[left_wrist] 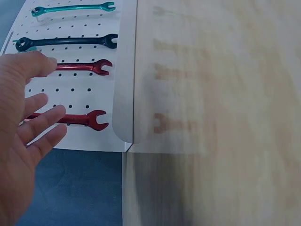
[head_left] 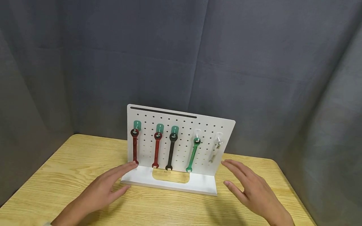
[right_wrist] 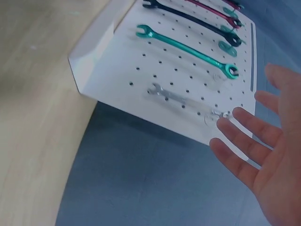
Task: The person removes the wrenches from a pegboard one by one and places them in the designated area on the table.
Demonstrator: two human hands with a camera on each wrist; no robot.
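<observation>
A white pegboard stand (head_left: 181, 122) stands upright on the table, with several wrenches hanging in a row. From the left come a red wrench (head_left: 134, 146), another red wrench (head_left: 156, 152), a black wrench (head_left: 171, 153), a green wrench (head_left: 193, 157) and a silver wrench (head_left: 215, 152). My left hand (head_left: 104, 188) hovers by the board's lower left side, fingers extended and holding nothing. In the head view its fingertips overlap the bottom of the leftmost wrench. My right hand (head_left: 251, 191) is off the board's right edge, fingers spread, nearest the silver wrench (right_wrist: 183, 99), with nothing in its grasp.
Teal hooks (head_left: 160, 128) and clear hooks (head_left: 197, 133) carry the wrenches. The stand's white base (head_left: 200, 185), with a cutout in it, rests on the wood-grain table (head_left: 158, 207). Grey curtains (head_left: 141, 62) hang behind and at both sides.
</observation>
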